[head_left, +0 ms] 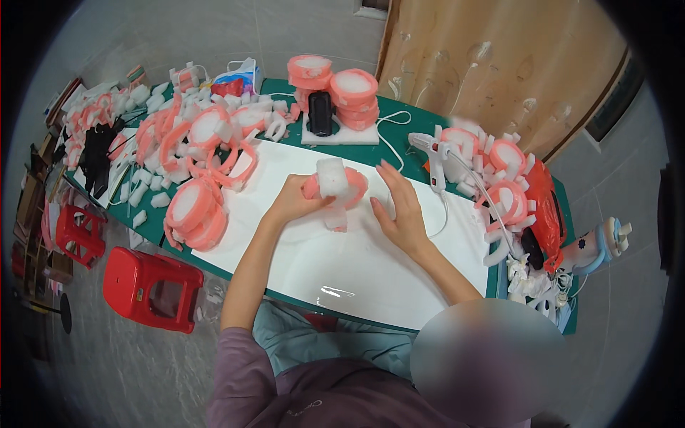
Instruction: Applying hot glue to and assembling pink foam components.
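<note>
My left hand (298,198) is closed on the left side of a pink-and-white foam piece (355,182), held above the white board (314,260). It has a pink ring-like body with white foam blocks attached, one on top and one at the lower side. To its right, my right hand (402,212) is apart from the piece, fingers stretched out and thumb spread, with nothing in it. Beyond the right hand a white hot glue gun (433,160) lies near the board's far right edge, its cord running down beside the board.
Pink-and-white foam discs (196,210) and loose offcuts crowd the left of the green table (275,87). Stacked discs (354,93) and a black phone-like object (320,114) stand at the back. More foam pieces (508,200), a red bag (546,207) and a tumbler (589,246) are right. Red stools (153,289) stand left.
</note>
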The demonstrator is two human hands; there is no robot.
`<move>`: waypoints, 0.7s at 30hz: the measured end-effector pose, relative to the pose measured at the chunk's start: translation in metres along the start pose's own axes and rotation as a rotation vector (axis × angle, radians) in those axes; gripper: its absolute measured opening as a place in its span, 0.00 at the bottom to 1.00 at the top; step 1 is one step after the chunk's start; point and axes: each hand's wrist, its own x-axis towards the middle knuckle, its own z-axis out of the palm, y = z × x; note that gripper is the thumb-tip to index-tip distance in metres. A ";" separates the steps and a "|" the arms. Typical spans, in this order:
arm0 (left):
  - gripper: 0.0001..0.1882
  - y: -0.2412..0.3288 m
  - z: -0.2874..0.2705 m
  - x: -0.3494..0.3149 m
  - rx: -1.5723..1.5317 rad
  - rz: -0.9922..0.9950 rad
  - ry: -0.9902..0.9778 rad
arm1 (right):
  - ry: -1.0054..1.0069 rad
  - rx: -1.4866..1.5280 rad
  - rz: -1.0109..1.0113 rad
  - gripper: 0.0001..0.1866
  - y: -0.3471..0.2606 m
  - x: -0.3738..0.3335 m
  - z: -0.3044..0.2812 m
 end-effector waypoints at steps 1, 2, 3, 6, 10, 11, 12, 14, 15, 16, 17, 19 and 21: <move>0.15 0.004 0.000 -0.003 0.003 -0.003 -0.004 | 0.002 0.003 0.004 0.27 -0.004 0.006 -0.003; 0.14 0.007 0.002 -0.004 0.042 0.039 0.023 | -0.026 0.057 -0.116 0.27 -0.010 0.017 -0.007; 0.14 0.008 0.003 -0.005 0.081 0.080 0.050 | -0.055 0.111 -0.237 0.27 -0.017 0.024 -0.009; 0.13 0.010 0.007 -0.006 0.077 0.128 0.088 | -0.131 0.134 -0.328 0.28 -0.040 0.038 -0.004; 0.11 0.010 0.007 -0.006 0.168 0.038 0.038 | -0.145 0.069 -0.314 0.30 -0.021 0.033 0.030; 0.11 0.008 0.009 -0.005 0.178 0.079 0.054 | -0.077 0.104 -0.306 0.29 -0.017 0.032 0.035; 0.11 0.007 0.009 -0.005 0.188 0.120 0.069 | -0.009 0.138 -0.298 0.27 -0.014 0.031 0.039; 0.11 0.006 0.006 -0.006 0.168 0.114 0.059 | 0.018 0.145 -0.303 0.26 -0.016 0.028 0.044; 0.11 0.006 0.005 -0.007 0.148 0.114 0.043 | 0.051 0.146 -0.307 0.25 -0.017 0.027 0.047; 0.11 0.006 0.005 -0.006 0.147 0.112 0.046 | 0.048 0.148 -0.307 0.25 -0.016 0.027 0.048; 0.11 0.007 0.005 -0.006 0.143 0.099 0.049 | 0.075 0.180 -0.280 0.24 -0.014 0.027 0.049; 0.11 0.009 0.006 -0.005 0.142 0.086 0.050 | 0.104 0.211 -0.252 0.24 -0.013 0.028 0.053; 0.11 0.009 0.008 -0.005 0.085 0.081 0.092 | 0.132 0.237 -0.243 0.25 -0.014 0.027 0.057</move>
